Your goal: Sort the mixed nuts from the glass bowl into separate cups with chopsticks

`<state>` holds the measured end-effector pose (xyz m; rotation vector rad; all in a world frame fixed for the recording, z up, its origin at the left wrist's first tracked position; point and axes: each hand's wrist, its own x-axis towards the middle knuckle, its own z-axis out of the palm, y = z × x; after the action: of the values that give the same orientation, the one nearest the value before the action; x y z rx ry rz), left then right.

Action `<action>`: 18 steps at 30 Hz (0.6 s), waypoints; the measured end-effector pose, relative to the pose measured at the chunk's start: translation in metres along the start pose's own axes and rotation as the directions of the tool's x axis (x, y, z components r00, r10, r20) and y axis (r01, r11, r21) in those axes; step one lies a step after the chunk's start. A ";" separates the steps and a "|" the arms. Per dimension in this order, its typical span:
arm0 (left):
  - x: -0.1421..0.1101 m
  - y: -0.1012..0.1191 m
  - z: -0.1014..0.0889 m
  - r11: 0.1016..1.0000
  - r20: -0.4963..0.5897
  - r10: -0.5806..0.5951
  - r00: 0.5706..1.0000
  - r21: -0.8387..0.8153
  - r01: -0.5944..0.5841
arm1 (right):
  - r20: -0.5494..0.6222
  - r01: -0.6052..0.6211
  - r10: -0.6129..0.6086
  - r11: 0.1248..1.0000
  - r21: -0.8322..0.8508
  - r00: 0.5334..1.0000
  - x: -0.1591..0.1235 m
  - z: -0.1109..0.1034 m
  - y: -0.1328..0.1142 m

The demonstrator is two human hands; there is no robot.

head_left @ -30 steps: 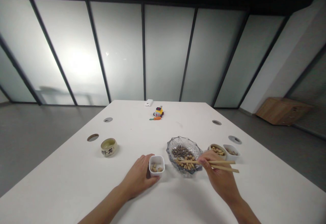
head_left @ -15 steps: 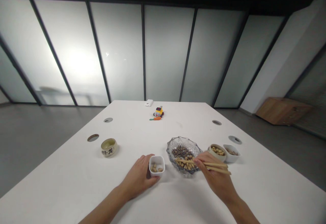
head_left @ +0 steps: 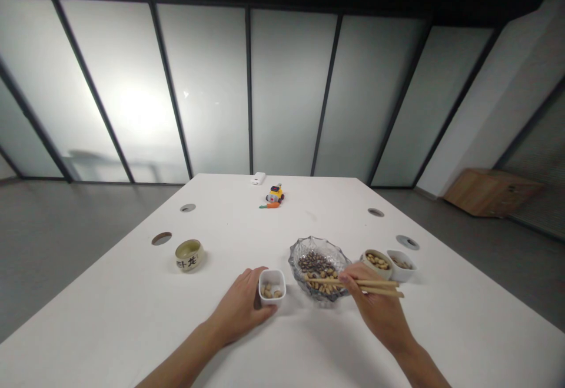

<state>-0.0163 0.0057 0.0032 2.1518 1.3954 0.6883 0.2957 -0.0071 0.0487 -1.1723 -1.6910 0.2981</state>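
Observation:
My left hand is wrapped round the side of a small white square cup, which stands on the table with a few pale nuts in the bottom. In my right hand is a pair of chopsticks, their tips reaching into a clear glass bowl. Dark seeds fill the far part of that bowl, and pale, peanut-like nuts lie in its near part. Whether the tips grip a nut is too small to tell.
Beyond my right hand stand a round bowl of nuts and a white dish. A green-lined cup with black characters sits left. Farther back are a yellow toy car, a toy carrot and a white box. Holes pierce the white table.
My right hand has shifted a little to the left over the glass bowl, and the chopsticks' back ends have drawn closer together. My left hand and the white cup stay in place.

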 end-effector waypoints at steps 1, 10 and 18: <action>0.000 0.000 0.000 1.000 0.003 0.000 1.000 -0.001 0.000 | 0.004 0.001 -0.001 1.000 0.004 1.000 0.000 0.000 0.000; 0.000 0.005 -0.004 1.000 0.014 -0.010 1.000 0.007 0.010 | 0.007 0.009 -0.009 1.000 0.017 1.000 -0.001 0.000 0.002; 0.000 0.003 -0.003 1.000 0.010 -0.005 1.000 -0.015 0.005 | 0.050 0.033 -0.035 0.999 0.040 0.998 -0.001 0.000 0.000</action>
<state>-0.0162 0.0047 0.0076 2.1362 1.3857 0.6835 0.2962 -0.0079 0.0479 -1.1138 -1.7396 0.3405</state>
